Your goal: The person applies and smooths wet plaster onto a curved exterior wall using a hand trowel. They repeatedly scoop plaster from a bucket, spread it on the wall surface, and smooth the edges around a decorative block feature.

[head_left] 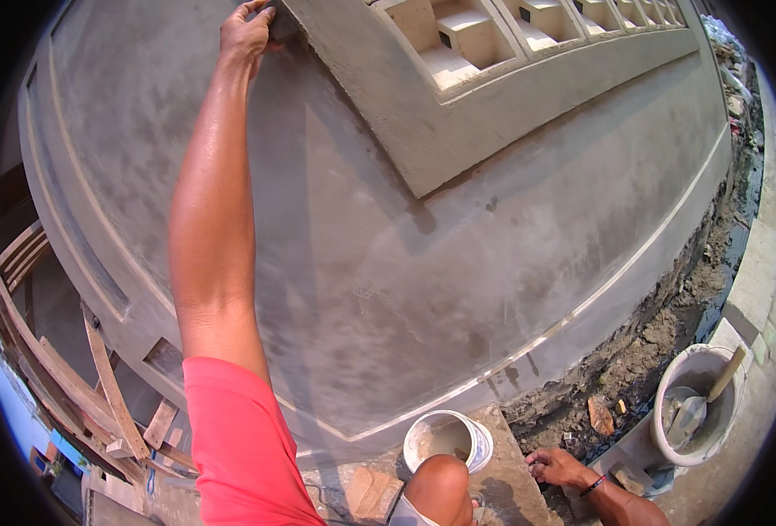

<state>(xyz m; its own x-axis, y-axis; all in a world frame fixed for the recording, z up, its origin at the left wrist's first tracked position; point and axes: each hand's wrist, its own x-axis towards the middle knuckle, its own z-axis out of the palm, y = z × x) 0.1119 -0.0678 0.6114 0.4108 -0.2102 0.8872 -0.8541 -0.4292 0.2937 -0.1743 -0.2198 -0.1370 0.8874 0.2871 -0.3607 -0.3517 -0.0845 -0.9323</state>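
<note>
My left hand [246, 37] is raised to the top of the view, its fingers closed on a dark sponge-like block [284, 24]. The block is against the grey plastered wall [388, 289], beside the raised frame [388, 131] of the openings. My left arm, in a red sleeve, stretches up along the wall. Low on the right, my right hand [559, 469] hangs near the trench edge, a dark band at its wrist. Its fingers are loosely bent and apart, with nothing visible in them. A white bucket [462, 438] of cloudy water stands between my bent knee and the wall.
A second bucket [695, 403] at the right holds a trowel [688, 416] and some grey mix. A muddy trench [642, 342] with rubble follows the wall base. Wooden planks [99, 386] lean at the left. A flat brown slab [372, 493] lies by my knee.
</note>
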